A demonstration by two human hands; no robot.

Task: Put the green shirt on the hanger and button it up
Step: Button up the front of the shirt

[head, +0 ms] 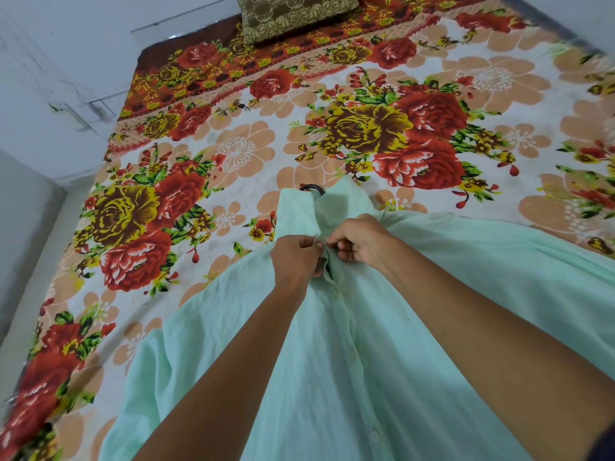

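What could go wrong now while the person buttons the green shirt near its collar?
1. Both hands, left hand and right hand, pinch the placket of the green shirt just below the collar; the small button may slip out.
2. Only the hook of the hanger shows, so pulling could shift the shirt off it unseen.

Open bedsheet around shirt

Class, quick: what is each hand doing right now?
Left hand: pinches the green shirt at its placket.
Right hand: pinches the green shirt's opposite front edge.
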